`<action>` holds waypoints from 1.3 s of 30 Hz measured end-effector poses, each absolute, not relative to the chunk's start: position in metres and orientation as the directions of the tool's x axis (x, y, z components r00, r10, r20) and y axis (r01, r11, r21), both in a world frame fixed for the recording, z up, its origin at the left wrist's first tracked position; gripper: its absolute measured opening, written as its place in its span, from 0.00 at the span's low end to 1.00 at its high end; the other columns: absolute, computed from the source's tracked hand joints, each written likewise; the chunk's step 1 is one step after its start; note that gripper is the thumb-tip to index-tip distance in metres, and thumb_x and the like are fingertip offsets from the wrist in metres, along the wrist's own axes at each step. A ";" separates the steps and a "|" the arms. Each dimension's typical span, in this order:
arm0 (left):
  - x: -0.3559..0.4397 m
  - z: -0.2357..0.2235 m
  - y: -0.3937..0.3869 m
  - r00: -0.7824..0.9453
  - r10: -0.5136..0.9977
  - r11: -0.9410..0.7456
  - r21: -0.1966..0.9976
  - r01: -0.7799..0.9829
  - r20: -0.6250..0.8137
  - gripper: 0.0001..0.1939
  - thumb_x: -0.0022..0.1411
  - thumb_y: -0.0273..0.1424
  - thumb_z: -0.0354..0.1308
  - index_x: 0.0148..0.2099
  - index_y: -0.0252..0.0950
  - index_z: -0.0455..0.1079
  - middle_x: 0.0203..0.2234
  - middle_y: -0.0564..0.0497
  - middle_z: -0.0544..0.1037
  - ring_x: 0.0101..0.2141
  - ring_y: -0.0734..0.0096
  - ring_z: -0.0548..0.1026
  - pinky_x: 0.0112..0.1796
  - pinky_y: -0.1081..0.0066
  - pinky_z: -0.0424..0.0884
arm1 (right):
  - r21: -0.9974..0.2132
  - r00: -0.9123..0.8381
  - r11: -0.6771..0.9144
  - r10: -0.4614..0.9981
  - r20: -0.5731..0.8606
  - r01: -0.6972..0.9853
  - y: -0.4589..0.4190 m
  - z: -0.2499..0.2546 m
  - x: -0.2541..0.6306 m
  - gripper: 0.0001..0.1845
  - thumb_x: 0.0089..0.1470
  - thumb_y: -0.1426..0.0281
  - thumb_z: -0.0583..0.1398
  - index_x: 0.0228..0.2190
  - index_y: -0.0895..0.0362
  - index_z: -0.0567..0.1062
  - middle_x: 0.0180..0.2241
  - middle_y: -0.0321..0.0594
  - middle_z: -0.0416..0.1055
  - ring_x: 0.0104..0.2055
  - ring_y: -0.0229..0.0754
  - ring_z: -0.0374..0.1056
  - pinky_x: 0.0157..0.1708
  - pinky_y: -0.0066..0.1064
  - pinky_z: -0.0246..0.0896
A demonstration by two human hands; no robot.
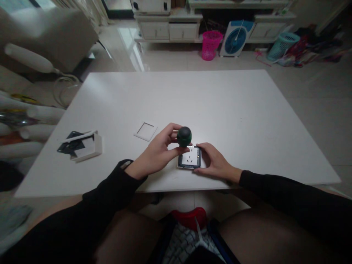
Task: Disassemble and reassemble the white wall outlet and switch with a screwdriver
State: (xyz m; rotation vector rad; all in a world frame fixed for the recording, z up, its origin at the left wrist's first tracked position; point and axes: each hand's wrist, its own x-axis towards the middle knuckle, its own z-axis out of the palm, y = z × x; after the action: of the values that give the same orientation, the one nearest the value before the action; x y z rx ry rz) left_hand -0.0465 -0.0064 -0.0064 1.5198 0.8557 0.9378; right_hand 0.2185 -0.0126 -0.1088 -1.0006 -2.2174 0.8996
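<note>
My left hand (162, 148) is closed around a screwdriver (184, 136) with a rounded dark green and black handle. Its handle end faces up toward me, and the tip is hidden below. The tool stands over the left part of a wall socket (191, 158) with a white face and a dark frame. Thumb and fingers of my right hand (216, 161) grip the socket by its right side, at the upper and lower corners. A thin white square cover frame (145, 131) lies flat on the table, left of and beyond my left hand.
The white table (220, 102) spans the view. At its left sits an opened white box (88, 146) with a dark flat piece (72, 143) beside it. Beyond the table are a pink basket (210, 46), a blue and white fan (236, 38) and a teal basket (282, 46).
</note>
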 end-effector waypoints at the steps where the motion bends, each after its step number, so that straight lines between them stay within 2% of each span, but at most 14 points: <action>1: -0.047 -0.006 -0.007 0.455 0.882 -0.158 0.987 0.036 0.124 0.17 0.68 0.36 0.66 0.53 0.37 0.64 0.44 0.46 0.80 0.47 0.61 0.80 0.51 0.57 0.76 | -0.754 -0.577 0.497 0.793 0.194 0.430 -0.013 -0.108 0.218 0.46 0.49 0.55 0.75 0.63 0.48 0.63 0.58 0.50 0.69 0.58 0.60 0.69 0.56 0.59 0.68; 4: -0.048 -0.007 -0.010 0.488 0.863 -0.192 0.978 0.081 0.129 0.12 0.75 0.38 0.57 0.55 0.37 0.67 0.45 0.45 0.78 0.48 0.61 0.77 0.52 0.57 0.73 | -0.751 -0.578 0.498 0.793 0.193 0.433 -0.013 -0.108 0.218 0.47 0.49 0.54 0.75 0.63 0.48 0.63 0.57 0.51 0.70 0.57 0.61 0.69 0.56 0.59 0.68; 6: -0.048 -0.010 -0.011 0.472 0.875 -0.182 0.977 0.111 0.109 0.12 0.75 0.39 0.56 0.54 0.38 0.67 0.44 0.46 0.76 0.46 0.62 0.75 0.51 0.58 0.72 | -0.741 -0.573 0.506 0.794 0.201 0.441 -0.013 -0.109 0.218 0.47 0.48 0.54 0.75 0.64 0.48 0.62 0.57 0.51 0.70 0.57 0.61 0.69 0.56 0.59 0.68; 10: -0.045 -0.017 -0.010 0.442 0.890 -0.188 0.975 0.122 0.116 0.13 0.72 0.40 0.62 0.47 0.38 0.67 0.40 0.48 0.73 0.41 0.65 0.74 0.45 0.62 0.73 | -0.734 -0.575 0.514 0.791 0.208 0.443 -0.013 -0.110 0.218 0.49 0.48 0.53 0.75 0.64 0.47 0.62 0.57 0.51 0.70 0.57 0.61 0.70 0.56 0.60 0.68; 14: -0.043 -0.020 -0.007 0.379 0.919 -0.156 0.983 0.092 0.110 0.18 0.67 0.40 0.67 0.46 0.39 0.62 0.38 0.50 0.73 0.37 0.67 0.75 0.41 0.63 0.75 | -0.741 -0.576 0.505 0.793 0.197 0.442 -0.013 -0.110 0.218 0.49 0.49 0.53 0.74 0.65 0.46 0.61 0.57 0.50 0.70 0.58 0.62 0.69 0.56 0.60 0.68; 18: -0.045 -0.015 -0.003 0.405 0.911 -0.111 0.992 0.059 0.078 0.19 0.65 0.38 0.70 0.44 0.38 0.62 0.38 0.50 0.77 0.40 0.64 0.79 0.42 0.63 0.76 | -0.747 -0.575 0.500 0.795 0.194 0.439 -0.013 -0.110 0.218 0.48 0.49 0.54 0.75 0.64 0.47 0.62 0.57 0.50 0.69 0.58 0.61 0.69 0.56 0.59 0.68; 23: -0.051 -0.005 -0.001 0.487 0.860 -0.255 0.955 0.153 0.151 0.09 0.72 0.34 0.59 0.51 0.37 0.66 0.43 0.46 0.77 0.47 0.62 0.77 0.48 0.60 0.74 | -0.754 -0.574 0.490 0.797 0.185 0.438 -0.012 -0.109 0.218 0.46 0.49 0.54 0.75 0.63 0.47 0.63 0.58 0.50 0.69 0.58 0.61 0.69 0.56 0.59 0.68; 26: -0.051 -0.004 -0.003 0.493 0.856 -0.299 0.929 0.221 0.158 0.09 0.74 0.35 0.55 0.51 0.36 0.67 0.43 0.46 0.76 0.45 0.62 0.75 0.49 0.59 0.72 | -0.755 -0.576 0.492 0.796 0.187 0.435 -0.012 -0.109 0.218 0.47 0.49 0.54 0.75 0.63 0.47 0.62 0.58 0.50 0.69 0.58 0.61 0.69 0.56 0.60 0.68; 30: -0.047 -0.008 -0.006 0.445 0.880 -0.287 0.932 0.222 0.165 0.10 0.72 0.37 0.59 0.47 0.37 0.66 0.39 0.49 0.72 0.39 0.66 0.72 0.45 0.62 0.72 | -0.743 -0.577 0.509 0.791 0.204 0.434 -0.013 -0.110 0.218 0.48 0.49 0.55 0.75 0.65 0.46 0.61 0.57 0.50 0.69 0.57 0.61 0.69 0.56 0.61 0.68; 34: -0.044 -0.010 -0.004 0.432 0.882 -0.306 0.925 0.224 0.187 0.10 0.72 0.38 0.61 0.44 0.37 0.66 0.38 0.49 0.72 0.39 0.67 0.72 0.42 0.64 0.72 | -0.743 -0.581 0.514 0.786 0.210 0.428 -0.013 -0.111 0.218 0.48 0.49 0.56 0.75 0.65 0.46 0.60 0.58 0.50 0.69 0.58 0.61 0.69 0.56 0.61 0.68; 39: -0.047 -0.014 -0.002 0.373 0.919 -0.193 0.972 0.138 0.129 0.17 0.66 0.37 0.68 0.47 0.39 0.62 0.37 0.51 0.75 0.37 0.67 0.76 0.39 0.65 0.77 | -0.749 -0.579 0.509 0.788 0.208 0.424 -0.013 -0.112 0.219 0.49 0.49 0.55 0.74 0.65 0.45 0.60 0.59 0.50 0.69 0.59 0.61 0.68 0.57 0.61 0.68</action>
State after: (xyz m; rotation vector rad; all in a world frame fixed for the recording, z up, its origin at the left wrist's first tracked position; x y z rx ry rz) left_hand -0.0470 -0.0020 -0.0135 1.6090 0.9642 0.9553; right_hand 0.2186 -0.0126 -0.1119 -0.9890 -2.2167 0.8924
